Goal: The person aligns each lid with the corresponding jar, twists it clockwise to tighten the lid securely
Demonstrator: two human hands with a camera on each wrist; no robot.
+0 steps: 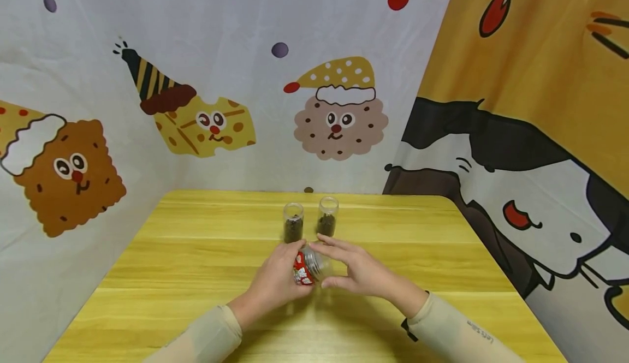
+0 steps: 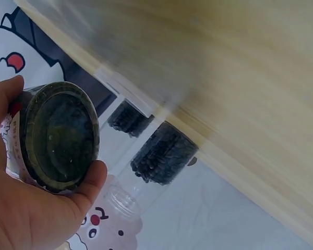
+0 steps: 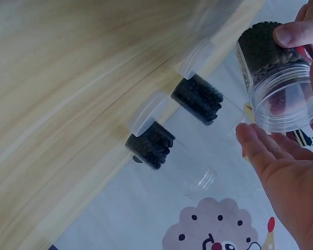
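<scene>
My left hand (image 1: pixel 277 275) grips a clear jar with a red label (image 1: pixel 302 271), tilted sideways above the table. Dark pellets fill its base end in the right wrist view, and its clear end points toward my right hand (image 1: pixel 357 269). That hand is spread around the clear end, fingers extended, fingertips close to the rim; whether they touch it I cannot tell. Beyond the hands, two tall clear jars (image 1: pixel 294 229) (image 1: pixel 326 224) stand upright, each partly filled with dark pellets.
Two translucent round lids (image 3: pixel 148 112) (image 3: pixel 195 58) lie on the wooden table (image 1: pixel 206 243) in front of the tall jars. A cartoon-printed cloth (image 1: pixel 221 35) hangs behind the table's far edge and along its sides.
</scene>
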